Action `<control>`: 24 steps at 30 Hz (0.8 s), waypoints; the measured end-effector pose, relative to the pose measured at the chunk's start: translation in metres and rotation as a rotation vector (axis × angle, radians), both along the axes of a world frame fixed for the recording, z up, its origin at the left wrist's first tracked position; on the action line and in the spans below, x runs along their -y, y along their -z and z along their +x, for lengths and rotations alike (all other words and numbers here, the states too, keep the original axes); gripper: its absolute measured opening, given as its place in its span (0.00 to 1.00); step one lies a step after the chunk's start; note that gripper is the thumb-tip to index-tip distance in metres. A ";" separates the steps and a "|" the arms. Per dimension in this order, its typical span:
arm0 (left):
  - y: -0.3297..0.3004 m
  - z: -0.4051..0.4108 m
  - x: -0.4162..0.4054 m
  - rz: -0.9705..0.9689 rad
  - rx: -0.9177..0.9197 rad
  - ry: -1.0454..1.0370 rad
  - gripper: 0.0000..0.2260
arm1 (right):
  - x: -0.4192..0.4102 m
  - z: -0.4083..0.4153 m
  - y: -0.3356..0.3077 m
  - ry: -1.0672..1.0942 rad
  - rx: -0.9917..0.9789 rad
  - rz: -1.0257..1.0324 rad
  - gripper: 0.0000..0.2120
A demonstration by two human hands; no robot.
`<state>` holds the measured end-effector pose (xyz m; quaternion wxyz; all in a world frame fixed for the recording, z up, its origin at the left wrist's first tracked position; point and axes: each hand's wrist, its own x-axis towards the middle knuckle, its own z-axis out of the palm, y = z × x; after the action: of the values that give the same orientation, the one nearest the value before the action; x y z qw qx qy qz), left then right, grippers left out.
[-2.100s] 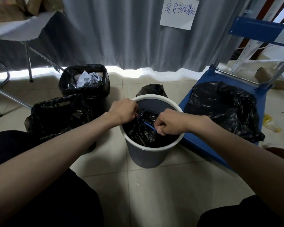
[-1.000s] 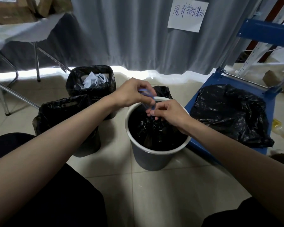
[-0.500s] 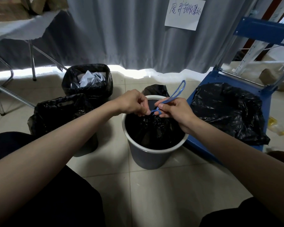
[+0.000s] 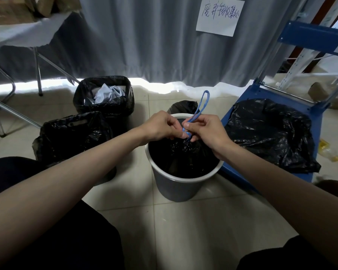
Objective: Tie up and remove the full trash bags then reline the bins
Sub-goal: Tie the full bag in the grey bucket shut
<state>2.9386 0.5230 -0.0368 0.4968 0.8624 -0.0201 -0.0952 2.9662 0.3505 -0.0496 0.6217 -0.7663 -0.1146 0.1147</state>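
Observation:
A grey round bin (image 4: 176,189) with a white rim stands on the floor in front of me. Inside it sits a black trash bag (image 4: 183,158), gathered at the top. A blue drawstring (image 4: 202,103) rises from the gathered neck in a loop. My left hand (image 4: 162,126) pinches the drawstring at the knot. My right hand (image 4: 207,129) pinches the same drawstring just beside it, above the bin's far side.
Two bins lined with black bags stand at the left, one (image 4: 103,98) holding crumpled paper, one (image 4: 72,135) nearer. A small black bag (image 4: 183,107) sits behind the grey bin. A blue cart (image 4: 269,94) at the right carries a full black bag (image 4: 269,133). A folding table (image 4: 18,36) stands back left.
Both hands rose from inside the bin to above its rim, drawing the bag's neck together. The blue drawstring now stands up as a loop, with a knot between my fingers.

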 end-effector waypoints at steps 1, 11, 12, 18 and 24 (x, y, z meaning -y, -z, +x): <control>0.000 0.000 0.000 0.002 0.006 -0.003 0.08 | 0.000 0.000 0.000 0.005 0.007 -0.003 0.03; 0.005 -0.003 0.015 0.261 0.337 -0.122 0.07 | -0.003 0.001 -0.003 0.060 -0.094 -0.006 0.08; 0.005 -0.006 0.017 0.281 0.401 -0.112 0.08 | -0.003 0.002 -0.003 0.064 -0.110 -0.011 0.09; 0.002 -0.015 0.024 0.456 0.610 0.010 0.09 | 0.001 0.005 -0.004 0.092 -0.195 -0.015 0.11; -0.006 -0.012 0.022 0.472 0.526 -0.018 0.03 | -0.001 0.002 -0.010 0.070 -0.172 0.055 0.01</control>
<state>2.9268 0.5008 -0.0310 0.2623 0.9487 -0.1172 0.1324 2.9684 0.3512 -0.0400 0.6539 -0.7397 -0.0368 0.1550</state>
